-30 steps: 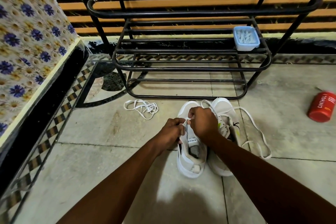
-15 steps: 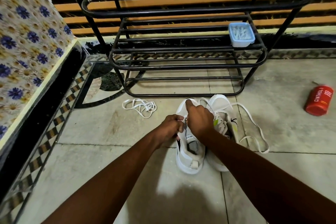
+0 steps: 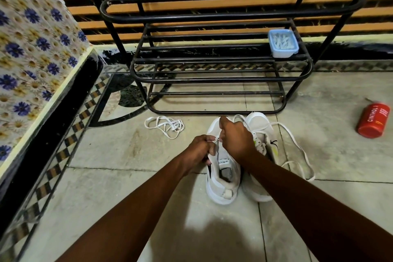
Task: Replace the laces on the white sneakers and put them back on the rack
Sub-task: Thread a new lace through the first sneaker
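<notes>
Left hand point(image 3: 200, 149) grips the side of one white shoe point(image 3: 223, 178). Right hand point(image 3: 236, 136) is curled tight over it, pinching a lace point(image 3: 298, 149). The other shoe point(image 3: 259, 126) sits right beside it, both on the floor point(image 3: 119, 176) just in front of the rack point(image 3: 212, 80)

- One black metal rack point(image 3: 221, 80).
- Two white sneakers, side by side on the floor just in front of the rack: the left sneaker point(image 3: 221, 189) and the right sneaker point(image 3: 260, 127).
- Two white laces: a loose lace point(image 3: 164, 124) bundled in front of the rack's left end, and a long lace point(image 3: 297, 147) looping from the sneakers in front of its right end.
- Two hands, the left hand point(image 3: 201, 148) and the right hand point(image 3: 236, 138), over the sneakers in front of the rack.
- One pale blue tub point(image 3: 282, 43), on the right end of a rack shelf.
- One red can point(image 3: 373, 120), lying on the floor to the right of the rack.
</notes>
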### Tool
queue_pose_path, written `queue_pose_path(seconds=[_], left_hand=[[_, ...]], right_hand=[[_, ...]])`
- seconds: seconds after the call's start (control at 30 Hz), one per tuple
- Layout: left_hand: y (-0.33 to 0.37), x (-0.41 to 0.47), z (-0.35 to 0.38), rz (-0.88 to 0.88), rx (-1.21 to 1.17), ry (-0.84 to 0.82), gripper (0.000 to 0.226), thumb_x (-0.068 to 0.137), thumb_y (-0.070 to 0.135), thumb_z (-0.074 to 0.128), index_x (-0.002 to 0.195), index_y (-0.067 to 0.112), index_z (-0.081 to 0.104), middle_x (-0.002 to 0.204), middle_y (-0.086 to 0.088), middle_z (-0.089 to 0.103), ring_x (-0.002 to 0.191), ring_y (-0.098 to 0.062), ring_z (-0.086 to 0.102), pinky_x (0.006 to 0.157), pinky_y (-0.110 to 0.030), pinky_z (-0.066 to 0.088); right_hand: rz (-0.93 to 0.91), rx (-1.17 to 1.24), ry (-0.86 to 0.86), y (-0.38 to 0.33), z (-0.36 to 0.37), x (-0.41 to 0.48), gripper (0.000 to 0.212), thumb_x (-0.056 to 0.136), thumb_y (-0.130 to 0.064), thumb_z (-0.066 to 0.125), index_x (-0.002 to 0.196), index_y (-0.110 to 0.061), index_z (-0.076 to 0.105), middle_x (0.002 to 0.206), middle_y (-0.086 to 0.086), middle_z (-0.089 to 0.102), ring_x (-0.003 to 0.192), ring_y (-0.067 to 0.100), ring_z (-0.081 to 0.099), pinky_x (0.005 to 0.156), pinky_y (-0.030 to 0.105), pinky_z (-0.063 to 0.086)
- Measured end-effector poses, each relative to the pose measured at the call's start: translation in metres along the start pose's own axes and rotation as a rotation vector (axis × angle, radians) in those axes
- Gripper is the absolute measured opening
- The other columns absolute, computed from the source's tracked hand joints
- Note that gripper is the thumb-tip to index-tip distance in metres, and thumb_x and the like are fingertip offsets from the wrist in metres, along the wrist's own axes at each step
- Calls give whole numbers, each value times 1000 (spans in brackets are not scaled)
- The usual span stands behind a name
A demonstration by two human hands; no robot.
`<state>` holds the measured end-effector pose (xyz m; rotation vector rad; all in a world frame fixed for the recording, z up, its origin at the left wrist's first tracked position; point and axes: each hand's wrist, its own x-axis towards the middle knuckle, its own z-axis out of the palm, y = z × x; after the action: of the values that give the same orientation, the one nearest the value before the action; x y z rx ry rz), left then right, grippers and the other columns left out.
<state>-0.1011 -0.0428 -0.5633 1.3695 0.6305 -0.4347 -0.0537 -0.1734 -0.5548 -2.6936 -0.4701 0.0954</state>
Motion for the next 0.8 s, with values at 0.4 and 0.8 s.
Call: queue_pose_path(seconds=[0.4,0.8], left_hand=[[1,-1,1,27,73,-56,39,57,13,64,96,16,62,74,-7,55,63,-17,51,45,-23,41],[-5,19,8,347,566,370,10,92,28,68,84,22,66,87,6,73,87,-22,70,81,-39,58]], right_hand=[[17,34,-1,2,0,6,37,74,-10,61,103,-24,44,79,1,67,84,33,65,76,40,51],[37,52,23,-1,-13,-53,30,83,-34,58,82,-6,67,87,16,62,85,36,61,71,38,49]])
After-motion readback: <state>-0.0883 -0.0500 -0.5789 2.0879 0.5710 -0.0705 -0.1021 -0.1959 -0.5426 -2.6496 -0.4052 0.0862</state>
